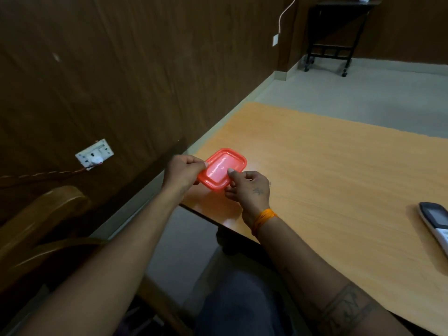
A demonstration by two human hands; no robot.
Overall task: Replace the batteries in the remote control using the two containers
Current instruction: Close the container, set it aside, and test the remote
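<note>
A small container with an orange-red lid (221, 167) sits at the near left corner of the light wooden table (327, 170). My left hand (183, 172) grips its left edge, thumb on the lid's rim. My right hand (249, 190) holds its right side, thumb pressed on the lid top. The container's body under the lid is hidden by my fingers. A remote control (435, 223), white with a dark display end, lies on the table at the far right, partly cut off by the frame edge. Only one container is in view.
A dark wood-panelled wall runs along the left, with a socket plate (94, 154) and a plugged-in cable. A wooden chair armrest (48, 207) stands at the lower left. A black wheeled stand (334, 37) is on the floor at the back right.
</note>
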